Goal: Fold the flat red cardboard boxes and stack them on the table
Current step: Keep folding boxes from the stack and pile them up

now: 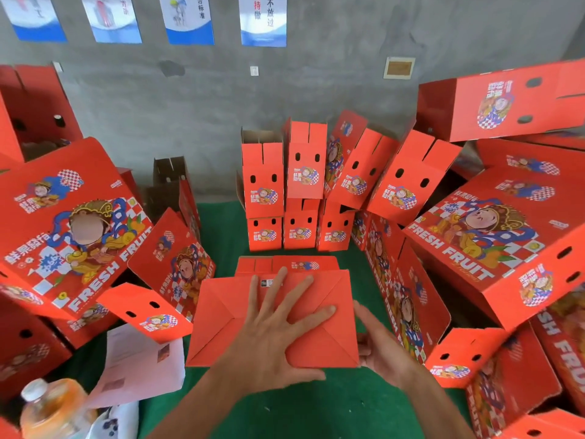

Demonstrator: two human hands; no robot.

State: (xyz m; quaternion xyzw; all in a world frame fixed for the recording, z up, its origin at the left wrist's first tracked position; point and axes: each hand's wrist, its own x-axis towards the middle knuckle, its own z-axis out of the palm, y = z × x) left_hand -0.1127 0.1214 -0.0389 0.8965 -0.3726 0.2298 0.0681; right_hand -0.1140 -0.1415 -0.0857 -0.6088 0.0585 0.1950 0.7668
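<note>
A red cardboard box (221, 321) lies bottom-up in the middle of the green table (316, 403), its folded base flaps meeting in diagonal seams. My left hand (278, 331) presses flat on those flaps with fingers spread. My right hand (380, 343) holds the box's right edge, its fingers partly hidden behind the cardboard. A flat red box (285, 264) lies just beyond. Folded red boxes (300, 185) stand stacked in two tiers at the back of the table.
Large red fruit boxes (72, 223) pile up on the left and more red fruit boxes (493, 242) on the right, closing in the work area. White papers (139, 365) and an orange drink bottle (53, 410) lie at the near left. A grey wall with posters rises behind.
</note>
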